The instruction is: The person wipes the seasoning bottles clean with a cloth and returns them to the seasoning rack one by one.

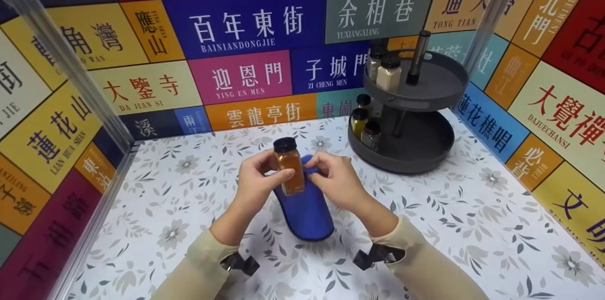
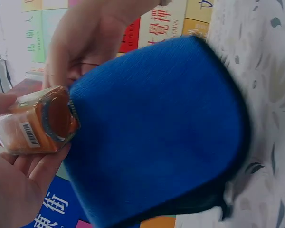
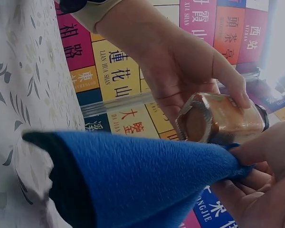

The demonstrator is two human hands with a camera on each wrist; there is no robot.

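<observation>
My left hand point(image 1: 253, 177) grips a glass spice jar point(image 1: 291, 172) with a black lid and orange-brown contents, held upright above the table. A barcode label on the jar point(image 2: 33, 126) shows in the left wrist view. Close beside it, my right hand point(image 1: 338, 179) pinches one end of a blue cloth point(image 1: 307, 215) with a dark edge. The cloth hangs down below the jar, and its pinched end is bunched between thumb and fingers in the right wrist view. Whether the cloth touches the jar I cannot tell.
A dark grey two-tier round rack point(image 1: 401, 149) stands at the back right. Several black-lidded jars sit on it, including one with pale contents point(image 1: 389, 75) on the upper tier. Walls with coloured lettered panels point(image 1: 246, 21) enclose the flower-patterned tabletop point(image 1: 189, 219).
</observation>
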